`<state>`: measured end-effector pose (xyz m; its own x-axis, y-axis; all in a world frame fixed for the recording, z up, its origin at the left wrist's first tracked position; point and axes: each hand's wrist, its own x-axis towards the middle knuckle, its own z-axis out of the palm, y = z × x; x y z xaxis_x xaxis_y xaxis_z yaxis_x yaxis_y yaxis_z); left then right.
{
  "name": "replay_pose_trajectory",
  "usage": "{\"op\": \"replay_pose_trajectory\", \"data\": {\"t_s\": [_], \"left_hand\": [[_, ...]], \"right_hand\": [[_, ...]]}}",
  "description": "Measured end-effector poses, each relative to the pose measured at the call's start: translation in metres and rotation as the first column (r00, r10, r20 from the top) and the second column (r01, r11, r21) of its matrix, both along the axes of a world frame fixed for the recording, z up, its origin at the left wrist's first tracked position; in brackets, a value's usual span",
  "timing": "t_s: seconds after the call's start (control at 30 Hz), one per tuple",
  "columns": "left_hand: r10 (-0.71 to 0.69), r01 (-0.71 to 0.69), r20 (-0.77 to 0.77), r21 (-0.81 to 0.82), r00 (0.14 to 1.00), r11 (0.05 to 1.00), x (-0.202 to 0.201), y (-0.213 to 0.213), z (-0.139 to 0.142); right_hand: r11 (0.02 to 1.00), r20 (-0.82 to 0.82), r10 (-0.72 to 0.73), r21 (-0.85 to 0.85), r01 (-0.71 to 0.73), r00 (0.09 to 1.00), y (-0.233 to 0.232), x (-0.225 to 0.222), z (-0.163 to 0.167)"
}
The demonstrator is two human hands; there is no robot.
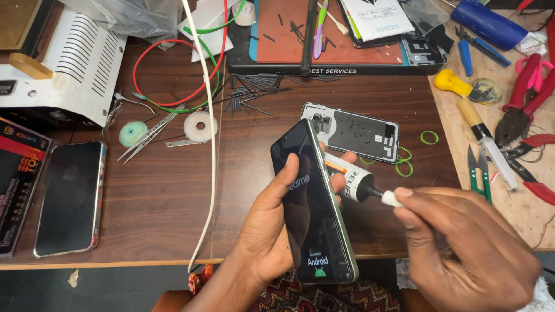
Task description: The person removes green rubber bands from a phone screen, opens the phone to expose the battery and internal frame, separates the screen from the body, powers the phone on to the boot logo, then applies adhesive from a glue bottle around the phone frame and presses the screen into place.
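A: Okay, biggest first — what's sitting around the work?

B: Wooden table [162, 202] is carrying everything. White machine [75, 63] is sitting far left, orange mat [341, 46] up top, second phone [70, 197] lying face up near the left edge, white cable [211, 144] running down the middle.

A: And the phone being handled?

B: Phone [312, 208] is lit up, showing a boot screen, tilted upright over the table's front edge. Left hand [272, 231] is wrapping it from behind, thumb lying across the glass, fingertips poking out on the far side.

A: Right hand?

B: Right hand [462, 242] is pinching the white cap [392, 199] of a glue tube [352, 179] between thumb and forefinger. Tube is sticking out sideways from behind the phone, just beside its right edge; the left fingers seem to be steadying it, can't tell for sure.

A: Smaller stuff?

B: Phone back frame [352, 132] is lying flat just beyond the hands. Pliers [520, 110] are lying at right, tweezers [151, 133] and a tape roll [200, 126] at left, green rubber bands [429, 137] near the frame.
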<state>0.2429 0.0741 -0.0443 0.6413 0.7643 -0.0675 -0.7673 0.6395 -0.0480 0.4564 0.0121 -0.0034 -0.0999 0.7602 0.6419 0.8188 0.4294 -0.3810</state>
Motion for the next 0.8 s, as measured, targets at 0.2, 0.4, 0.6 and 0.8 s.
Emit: {"op": "replay_pose_trajectory", "data": {"t_s": [0.2,0.4,0.6,0.8], "left_hand": [[0.051,-0.061,-0.115,-0.083,0.992,0.995,-0.008,0.011,-0.006],[0.117,-0.146,-0.283,-0.085,0.952,0.986,-0.014,0.018,-0.007],[0.112,-0.153,-0.349,-0.092,0.93,0.984,-0.015,0.016,-0.005],[0.007,0.004,-0.312,0.034,0.95,0.999,-0.013,0.011,-0.002]], "right_hand": [[0.968,-0.289,-0.244,-0.137,0.212,0.926,-0.01,0.029,-0.019],[0.94,0.102,-0.168,-0.283,0.191,0.98,0.012,0.031,-0.038],[0.961,0.235,-0.102,-0.227,0.157,0.966,0.02,0.015,-0.04],[0.804,-0.613,0.005,-0.467,-0.368,0.79,0.056,0.023,-0.023]]}}
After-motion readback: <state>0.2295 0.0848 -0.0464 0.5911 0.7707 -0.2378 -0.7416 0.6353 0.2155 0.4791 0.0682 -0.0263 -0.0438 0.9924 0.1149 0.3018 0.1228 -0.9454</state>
